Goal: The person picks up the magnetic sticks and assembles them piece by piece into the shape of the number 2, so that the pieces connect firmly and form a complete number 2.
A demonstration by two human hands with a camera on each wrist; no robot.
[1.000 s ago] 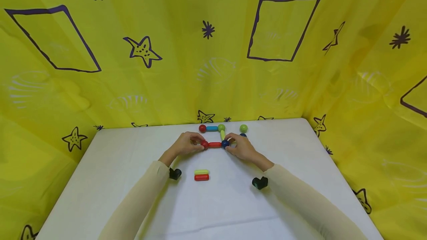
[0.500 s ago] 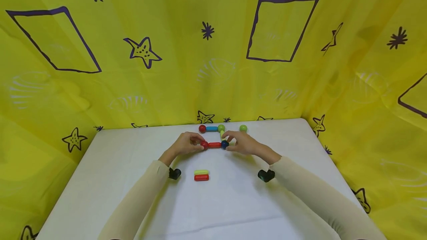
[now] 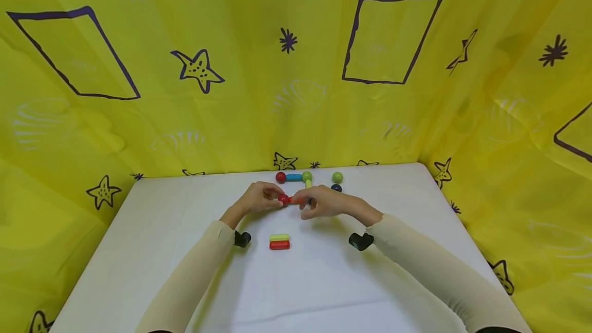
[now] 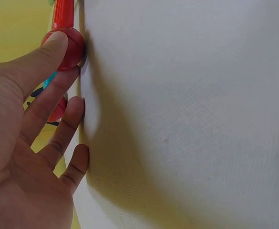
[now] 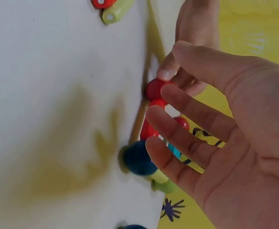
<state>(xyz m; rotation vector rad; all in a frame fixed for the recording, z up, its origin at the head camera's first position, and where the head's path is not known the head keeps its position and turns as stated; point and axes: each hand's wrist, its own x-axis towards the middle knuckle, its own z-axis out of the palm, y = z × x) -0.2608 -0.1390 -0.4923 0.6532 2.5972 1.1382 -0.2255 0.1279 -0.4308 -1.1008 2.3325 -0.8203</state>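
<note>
We see the left hand [image 4: 34, 138] pinching a red ball [image 4: 76, 50], its thumb on one side and a finger on the other. The right hand [image 5: 234, 138] has its fingers spread and loosely bent, gripping nothing that we can make out; whether a fingertip brushes the frame we cannot tell.

The relation that matters is the line of the red stick [image 5: 150, 125]: it runs crosswise from the pinched ball to a dark blue ball [image 5: 138, 160] at its right end. We judge the right hand nearer to that blue ball, reaching over the stick, while the left hand steadies the other end.

From the blue ball, a light green stick [image 3: 308, 184] points away from the person to a green ball [image 3: 307, 176]; from there a blue stick [image 3: 293, 178] goes left to a second red ball [image 3: 280, 178]. Right of the frame we find a loose green ball [image 3: 337, 178] and a loose blue ball [image 3: 336, 188].

The back edge and yellow curtain [image 3: 250, 117] limit the far side. We find more room on the near tabletop [image 3: 324, 281], where two spare sticks [image 3: 279, 242] lie parallel to the red one.
</note>
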